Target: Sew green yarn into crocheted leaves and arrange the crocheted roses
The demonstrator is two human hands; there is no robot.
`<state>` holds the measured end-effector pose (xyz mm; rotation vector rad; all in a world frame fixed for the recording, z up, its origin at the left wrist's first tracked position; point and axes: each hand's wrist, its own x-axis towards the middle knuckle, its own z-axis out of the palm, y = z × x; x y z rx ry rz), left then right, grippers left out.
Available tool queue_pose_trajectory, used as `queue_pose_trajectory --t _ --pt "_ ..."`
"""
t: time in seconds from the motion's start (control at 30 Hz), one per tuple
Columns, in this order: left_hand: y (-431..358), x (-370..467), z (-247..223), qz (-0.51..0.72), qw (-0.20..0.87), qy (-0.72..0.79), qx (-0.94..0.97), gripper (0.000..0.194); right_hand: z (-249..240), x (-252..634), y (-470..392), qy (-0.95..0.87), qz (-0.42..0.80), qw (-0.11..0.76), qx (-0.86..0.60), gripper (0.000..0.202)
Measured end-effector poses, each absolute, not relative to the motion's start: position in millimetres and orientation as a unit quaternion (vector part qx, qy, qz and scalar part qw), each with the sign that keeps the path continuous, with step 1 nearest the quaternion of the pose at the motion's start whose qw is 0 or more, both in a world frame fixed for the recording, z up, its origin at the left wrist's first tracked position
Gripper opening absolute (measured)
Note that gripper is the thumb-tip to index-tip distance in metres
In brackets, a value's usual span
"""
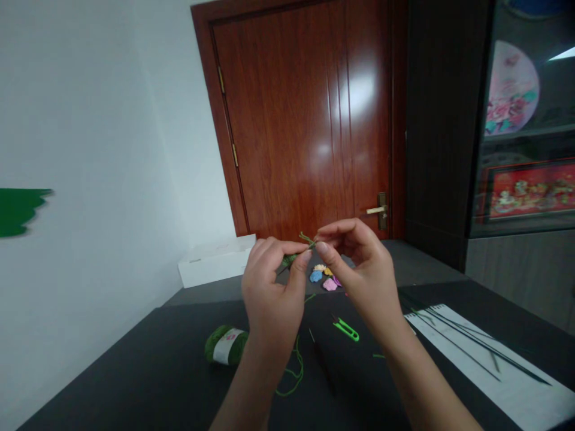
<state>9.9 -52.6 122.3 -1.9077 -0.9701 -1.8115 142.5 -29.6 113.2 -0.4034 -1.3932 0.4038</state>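
Observation:
Above the table, my left hand (275, 293) pinches a small green crocheted piece (290, 260) between thumb and forefinger; most of it is hidden by the fingers. Green yarn (306, 239) sticks up where the two hands meet. My right hand (362, 263) is closed at the fingertips on the yarn there, close beside the left thumb. Below the hands, a strand runs down towards a green yarn ball (214, 345) with a white label. A thin hook (317, 344) with a dark handle lies near green thread snips (345, 329).
Several small crocheted flowers (330, 284) in blue, pink and yellow lie behind my hands. On the right, long dark green stems (487, 341) rest across white paper (530, 395). A white box (215, 261) stands against the wall at the back left. Further back is a brown door (291, 131).

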Motion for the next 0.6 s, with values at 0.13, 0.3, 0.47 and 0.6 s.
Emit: queue_pose_trajectory --t 0.13,0.3,0.47,0.6 --pt "-52.7 11.3 121.9 -0.639 0.196 -0.335 -0.664 0.006 113.8 141.7 -28.9 -0.633 0.223 0.72 -0.179 0.013" --pt "-51.0 11.5 118.8 -0.665 0.197 -0.33 -0.641 0.015 114.1 139.5 -28.0 -0.617 0.275 0.716 -0.176 0.014" --pt "-50.9 8.6 120.3 -0.613 0.215 -0.31 -0.694 0.035 114.5 138.3 -28.0 -0.605 0.307 0.715 -0.168 0.016" --pt "-50.7 7.7 122.6 -0.606 0.204 -0.302 -0.708 0.025 113.9 136.5 -27.3 -0.599 0.322 0.713 -0.167 0.018"
